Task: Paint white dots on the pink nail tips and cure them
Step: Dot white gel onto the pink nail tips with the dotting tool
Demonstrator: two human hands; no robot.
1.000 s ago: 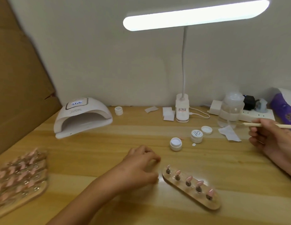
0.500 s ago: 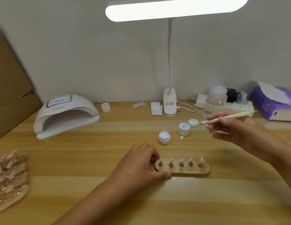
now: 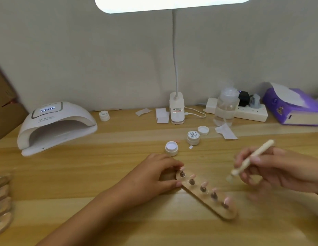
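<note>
Head view: a wooden table (image 3: pixel 83 174) is seen from above, with both hands near its middle
Left hand (image 3: pixel 154 176): the end of the wooden holder (image 3: pixel 197 189) nearest the open jar (image 3: pixel 171 148) is pinched between curled fingers and thumb
Right hand (image 3: pixel 272 171): a cream dotting tool (image 3: pixel 252 158) is gripped like a pen; its blurred tip is aimed down toward the holder, and contact cannot be told
Pink nail tips (image 3: pixel 204 184): five are mounted in a row on the holder, which lies slantwise between the hands
Jar: white contents are shown, just beyond the left hand
Done: no white dots can be made out on the tips, though blur hinders certainty
Left: dotting is judged to be only beginning; curing is not yet done, since nothing is seen inside the curing lamp (image 3: pixel 55 125) at far left
</note>
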